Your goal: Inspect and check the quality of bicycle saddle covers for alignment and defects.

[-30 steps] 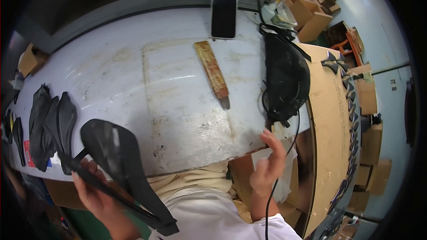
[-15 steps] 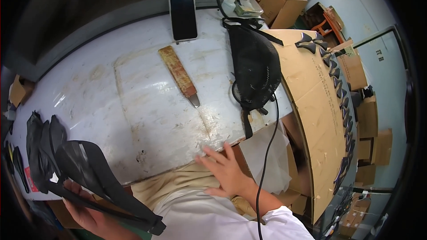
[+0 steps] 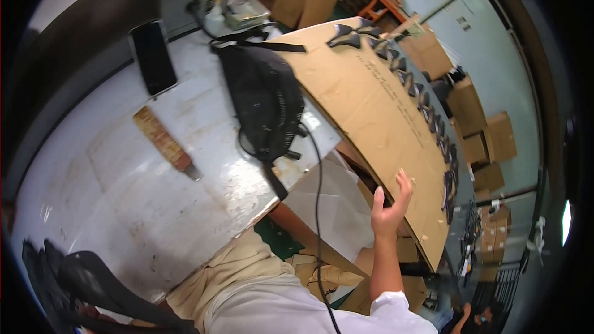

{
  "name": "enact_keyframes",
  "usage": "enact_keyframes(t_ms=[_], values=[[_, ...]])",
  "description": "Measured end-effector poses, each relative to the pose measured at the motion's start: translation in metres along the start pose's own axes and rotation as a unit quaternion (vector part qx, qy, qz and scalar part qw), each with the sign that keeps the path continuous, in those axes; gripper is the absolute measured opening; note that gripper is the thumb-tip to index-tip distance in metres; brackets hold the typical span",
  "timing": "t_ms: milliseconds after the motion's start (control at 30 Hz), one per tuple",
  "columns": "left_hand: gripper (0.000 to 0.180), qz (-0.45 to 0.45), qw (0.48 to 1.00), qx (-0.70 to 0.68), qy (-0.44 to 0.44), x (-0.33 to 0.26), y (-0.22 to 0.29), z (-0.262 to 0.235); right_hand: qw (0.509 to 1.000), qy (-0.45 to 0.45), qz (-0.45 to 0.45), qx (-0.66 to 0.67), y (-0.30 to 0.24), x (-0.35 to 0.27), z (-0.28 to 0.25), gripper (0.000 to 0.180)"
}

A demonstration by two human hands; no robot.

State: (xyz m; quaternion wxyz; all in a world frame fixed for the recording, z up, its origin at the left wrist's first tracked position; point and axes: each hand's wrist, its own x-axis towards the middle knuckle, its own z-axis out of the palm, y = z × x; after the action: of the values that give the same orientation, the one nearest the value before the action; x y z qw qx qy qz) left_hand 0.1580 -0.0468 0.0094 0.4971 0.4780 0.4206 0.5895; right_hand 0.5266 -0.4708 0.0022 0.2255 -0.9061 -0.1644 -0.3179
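Row of small black pointed pieces point(image 3: 416, 90), slanted down rightward | placed right of the nearer right hand point(image 3: 390, 212), thumb parted from fingers | left hand point(image 3: 110, 316) mostly hidden, finger state cannot be told

Matte black curved piece point(image 3: 99, 278), black bag point(image 3: 263, 93), tan cardboard sheet point(image 3: 371, 117), mottled brown-yellow tool handle point(image 3: 162, 139), brown-stained whitish table point(image 3: 86, 210)

A phone point(image 3: 153, 59) and a black strapped pouch point(image 3: 263, 96) rest on the pale table point(image 3: 80, 167), cardboard boxes point(image 3: 303, 1) beyond.

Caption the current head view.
Open right hand near cardboard sheet; black piece lower left; bag, phone and blade on table.
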Motion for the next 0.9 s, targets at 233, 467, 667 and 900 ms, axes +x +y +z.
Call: enact_keyframes(t_ms=[233, 467, 667, 900], values=[[0.027, -0.103, 0.978, -0.177, -0.029, 0.0, 0.003, 0.009, 0.938, -0.248, -0.029, -0.241, -0.024, -0.024, 0.051, 0.086], [0.027, -0.119, 0.971, -0.208, -0.009, -0.002, 0.013, 0.011, 0.949, -0.298, -0.079, -0.059, -0.049, -0.064, 0.056, 0.083], [0.025, -0.081, 0.982, -0.166, -0.042, 0.005, 0.005, 0.013, 0.973, -0.09, 0.03, -0.211, -0.009, 0.001, 0.041, 0.074], [0.027, -0.087, 0.975, -0.185, -0.089, 0.009, -0.004, 0.004, 0.974, -0.199, 0.091, -0.058, 0.003, 0.0, -0.001, 0.083]])
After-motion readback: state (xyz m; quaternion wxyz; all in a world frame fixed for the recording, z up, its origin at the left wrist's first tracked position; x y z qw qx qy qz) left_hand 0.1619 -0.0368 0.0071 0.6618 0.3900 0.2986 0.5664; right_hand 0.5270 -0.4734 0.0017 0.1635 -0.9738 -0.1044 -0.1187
